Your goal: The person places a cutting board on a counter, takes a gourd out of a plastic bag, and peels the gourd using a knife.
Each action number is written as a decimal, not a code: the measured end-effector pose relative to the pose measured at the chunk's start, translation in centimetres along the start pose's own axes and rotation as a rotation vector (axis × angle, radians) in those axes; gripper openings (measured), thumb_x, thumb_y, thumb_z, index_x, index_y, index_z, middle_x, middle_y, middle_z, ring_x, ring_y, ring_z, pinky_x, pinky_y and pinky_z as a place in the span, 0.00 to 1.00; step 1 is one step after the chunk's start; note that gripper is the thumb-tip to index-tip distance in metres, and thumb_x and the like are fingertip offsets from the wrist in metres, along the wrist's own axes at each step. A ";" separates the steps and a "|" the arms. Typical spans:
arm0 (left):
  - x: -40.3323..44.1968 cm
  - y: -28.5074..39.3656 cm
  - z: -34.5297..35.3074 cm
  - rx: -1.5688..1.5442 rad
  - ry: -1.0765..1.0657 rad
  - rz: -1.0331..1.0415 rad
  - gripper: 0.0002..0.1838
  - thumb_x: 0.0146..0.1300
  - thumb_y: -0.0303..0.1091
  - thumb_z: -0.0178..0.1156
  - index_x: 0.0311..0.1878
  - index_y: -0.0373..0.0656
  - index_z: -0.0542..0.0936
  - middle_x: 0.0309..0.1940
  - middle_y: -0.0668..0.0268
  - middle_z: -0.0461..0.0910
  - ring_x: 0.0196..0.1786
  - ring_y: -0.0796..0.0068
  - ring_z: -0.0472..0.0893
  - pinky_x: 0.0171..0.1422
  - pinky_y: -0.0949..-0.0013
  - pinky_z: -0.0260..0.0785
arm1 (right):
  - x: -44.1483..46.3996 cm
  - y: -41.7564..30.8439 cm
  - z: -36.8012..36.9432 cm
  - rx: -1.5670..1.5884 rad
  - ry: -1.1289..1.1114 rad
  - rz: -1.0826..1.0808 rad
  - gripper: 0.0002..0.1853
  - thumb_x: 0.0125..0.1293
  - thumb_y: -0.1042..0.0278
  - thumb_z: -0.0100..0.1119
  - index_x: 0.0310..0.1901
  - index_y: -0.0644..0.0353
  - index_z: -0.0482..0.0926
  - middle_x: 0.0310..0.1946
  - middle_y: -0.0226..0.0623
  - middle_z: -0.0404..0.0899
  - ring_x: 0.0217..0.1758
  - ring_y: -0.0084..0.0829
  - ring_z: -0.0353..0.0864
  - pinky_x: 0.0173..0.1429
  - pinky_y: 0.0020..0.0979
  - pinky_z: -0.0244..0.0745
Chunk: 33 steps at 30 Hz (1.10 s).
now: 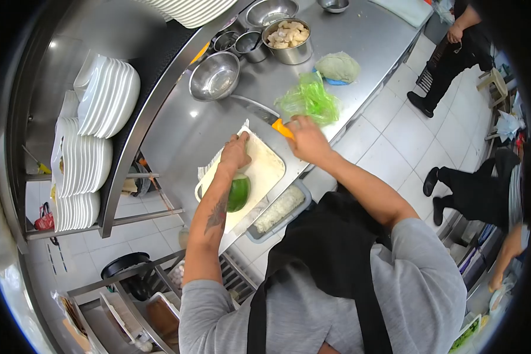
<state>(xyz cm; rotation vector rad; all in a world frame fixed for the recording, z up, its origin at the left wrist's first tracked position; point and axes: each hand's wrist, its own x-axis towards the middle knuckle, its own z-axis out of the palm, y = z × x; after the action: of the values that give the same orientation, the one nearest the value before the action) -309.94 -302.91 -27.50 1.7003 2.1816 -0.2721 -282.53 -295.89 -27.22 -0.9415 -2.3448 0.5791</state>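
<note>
My right hand point(308, 140) is closed around the orange handle of a knife point(284, 129), whose long blade points away to the left over the steel counter. My left hand point(236, 151) lies with fingers extended on the far left part of a cream cutting board point(266, 166). Under my left forearm sits a dark green, smooth-skinned piece of fruit or vegetable point(238, 193), partly hidden by the arm. Whitish cloth or paper point(209, 169) shows along the board's left side. A crumpled light green plastic bag point(310, 99) lies just beyond my right hand.
On the steel counter point(165, 130) stand a metal bowl point(215, 76), a pot of pale chunks point(288, 39) and a pale green wrapped lump point(338, 66). Stacked white plates point(109, 97) fill the left shelf. A tub of white shreds point(282, 207) sits below the counter edge. Other people stand at right.
</note>
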 end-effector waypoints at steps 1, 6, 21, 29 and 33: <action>-0.1 -0.1 -0.1 -0.055 0.027 -0.011 0.37 0.46 0.31 0.72 0.62 0.52 0.70 0.58 0.49 0.74 0.60 0.42 0.79 0.65 0.52 0.74 | 0.0 0.8 -1.0 0.069 0.040 0.014 0.22 0.64 0.67 0.65 0.59 0.63 0.77 0.60 0.51 0.73 0.66 0.53 0.70 0.68 0.50 0.70; 0.4 -1.6 -1.6 -0.254 0.058 -0.149 0.34 0.48 0.29 0.68 0.62 0.50 0.72 0.52 0.48 0.81 0.57 0.48 0.82 0.60 0.55 0.76 | 2.1 6.3 -5.3 -0.123 0.215 0.205 0.27 0.62 0.65 0.69 0.63 0.57 0.75 0.62 0.50 0.73 0.66 0.52 0.71 0.67 0.50 0.71; 1.4 -9.0 -1.5 -1.004 0.007 -0.226 0.19 0.56 0.20 0.71 0.52 0.41 0.83 0.41 0.64 0.83 0.41 0.72 0.84 0.45 0.68 0.83 | 4.3 11.5 -2.4 0.179 -0.206 0.307 0.27 0.64 0.70 0.64 0.66 0.48 0.76 0.54 0.52 0.79 0.59 0.53 0.79 0.65 0.45 0.75; 0.3 -5.7 -2.2 -1.771 -0.056 -0.286 0.23 0.62 0.17 0.65 0.60 0.40 0.78 0.48 0.60 0.84 0.47 0.67 0.87 0.46 0.69 0.85 | 5.1 12.4 -1.7 0.276 -0.136 0.237 0.30 0.60 0.69 0.68 0.66 0.52 0.75 0.57 0.54 0.79 0.62 0.53 0.78 0.67 0.44 0.74; 2.6 0.9 -6.4 -1.811 -0.110 -0.124 0.23 0.65 0.18 0.64 0.62 0.40 0.76 0.54 0.57 0.83 0.53 0.64 0.86 0.54 0.67 0.85 | 5.6 11.7 -1.0 0.288 -0.193 0.281 0.32 0.59 0.67 0.71 0.67 0.52 0.75 0.60 0.55 0.79 0.64 0.53 0.77 0.69 0.44 0.73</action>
<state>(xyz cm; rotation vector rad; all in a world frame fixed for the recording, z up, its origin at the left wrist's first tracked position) -310.64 -298.02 -22.56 0.4198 1.3218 1.1733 -279.57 -283.85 -31.29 -1.1254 -2.2230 1.1323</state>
